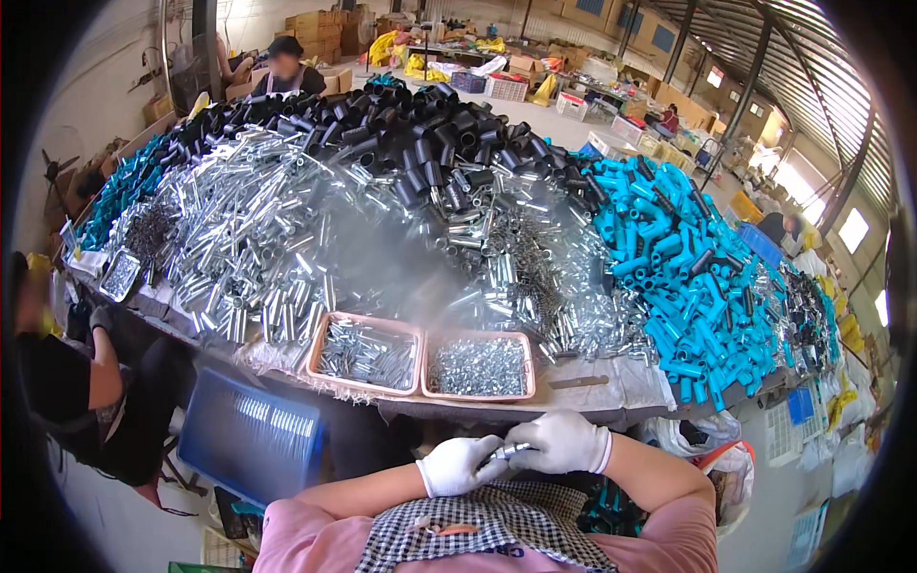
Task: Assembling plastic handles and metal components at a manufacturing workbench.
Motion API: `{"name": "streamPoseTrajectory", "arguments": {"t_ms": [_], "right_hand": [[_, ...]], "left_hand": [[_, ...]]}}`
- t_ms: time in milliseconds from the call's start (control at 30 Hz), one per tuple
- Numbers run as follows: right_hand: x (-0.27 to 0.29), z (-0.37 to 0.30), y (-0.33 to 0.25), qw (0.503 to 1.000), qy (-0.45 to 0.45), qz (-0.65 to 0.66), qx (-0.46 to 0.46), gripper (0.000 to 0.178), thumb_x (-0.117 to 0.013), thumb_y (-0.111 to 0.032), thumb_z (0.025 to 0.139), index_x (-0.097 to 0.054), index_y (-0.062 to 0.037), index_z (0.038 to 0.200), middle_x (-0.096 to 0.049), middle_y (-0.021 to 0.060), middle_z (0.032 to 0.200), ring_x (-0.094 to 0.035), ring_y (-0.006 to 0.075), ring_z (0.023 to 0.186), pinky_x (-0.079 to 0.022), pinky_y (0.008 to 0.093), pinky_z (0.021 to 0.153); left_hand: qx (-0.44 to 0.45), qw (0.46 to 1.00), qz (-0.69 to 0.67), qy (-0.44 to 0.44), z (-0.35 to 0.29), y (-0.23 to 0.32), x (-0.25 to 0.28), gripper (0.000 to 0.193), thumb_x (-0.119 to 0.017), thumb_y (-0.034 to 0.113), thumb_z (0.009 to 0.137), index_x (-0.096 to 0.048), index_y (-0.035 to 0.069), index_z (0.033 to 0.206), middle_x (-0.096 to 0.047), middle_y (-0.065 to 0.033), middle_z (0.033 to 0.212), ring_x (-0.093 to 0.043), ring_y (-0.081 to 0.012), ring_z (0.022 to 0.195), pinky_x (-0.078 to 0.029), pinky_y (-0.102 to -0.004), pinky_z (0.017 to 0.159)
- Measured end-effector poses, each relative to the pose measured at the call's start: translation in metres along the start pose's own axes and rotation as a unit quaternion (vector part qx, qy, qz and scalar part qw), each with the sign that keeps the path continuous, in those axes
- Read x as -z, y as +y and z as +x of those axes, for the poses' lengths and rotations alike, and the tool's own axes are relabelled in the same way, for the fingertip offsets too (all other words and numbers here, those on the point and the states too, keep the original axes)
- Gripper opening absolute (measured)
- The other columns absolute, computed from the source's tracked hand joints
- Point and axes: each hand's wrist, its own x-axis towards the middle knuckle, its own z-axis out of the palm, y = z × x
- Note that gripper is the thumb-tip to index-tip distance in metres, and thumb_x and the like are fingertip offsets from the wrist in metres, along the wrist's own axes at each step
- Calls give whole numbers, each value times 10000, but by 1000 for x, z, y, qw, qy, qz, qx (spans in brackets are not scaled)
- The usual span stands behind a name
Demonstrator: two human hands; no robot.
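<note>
Both hands wear white gloves and meet in front of my checked apron, just off the table's front edge. My left hand [459, 466] closes round one end of a small silvery metal part [510, 450]. The fingers of my right hand [559, 443] pinch its other end. Much of the part is hidden by the gloves, so its exact kind cannot be told. Nearest to the hands on the table are two pink trays: one with slim metal pins [368, 355], the other with small metal pieces [478, 368].
Behind the trays rise heaps of silvery metal tubes [244, 220], black sleeves [449, 134] and teal plastic parts [669, 258]. A blue crate [250, 435] stands to my left, beside a seated co-worker [67, 372]. A white bag [731, 477] is at my right. Another person [285, 72] sits beyond the heap.
</note>
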Motion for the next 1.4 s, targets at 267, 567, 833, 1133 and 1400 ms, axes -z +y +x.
{"name": "streamPoseTrajectory", "arguments": {"t_ms": [267,567,833,1133,1400], "right_hand": [[4,-6,-13,994,96,14,44,479,-690,-405,836,-586,-65,1157,-673,175,922,-662,344,862,-522,427,710],[13,-5,-28,996,-7,-22,-91,356,-659,-401,868,-684,-63,977,-663,144,753,-667,338,729,-528,436,675],[-4,-4,-7,983,-112,9,-147,378,-618,-459,899,-715,-95,869,-662,177,756,-652,368,705,-524,429,657],[-15,-11,4,997,15,16,-74,372,-621,-468,878,-693,-103,887,-655,137,686,-655,342,646,-510,436,571],[-20,-15,-9,990,118,80,19,301,-648,-387,880,-673,-88,899,-664,140,738,-653,355,674,-503,449,576]], "left_hand": [[-5,1000,-17,20,-8,0,-2,332,-591,331,922,-555,21,1034,-647,-225,820,-640,-412,730,-505,-481,651],[14,999,-33,8,-6,7,4,332,-617,316,909,-582,22,1058,-651,-212,810,-649,-393,741,-513,-454,651],[8,1000,-29,-9,-6,7,0,330,-600,346,921,-586,33,1026,-655,-217,817,-646,-399,767,-512,-463,676],[-14,1000,-25,8,-4,4,-6,349,-613,342,925,-574,10,1026,-633,-237,777,-634,-407,719,-501,-469,640],[6,1000,-13,-23,2,-1,-11,353,-614,348,922,-572,18,1039,-632,-234,763,-634,-406,700,-497,-472,635]]}}
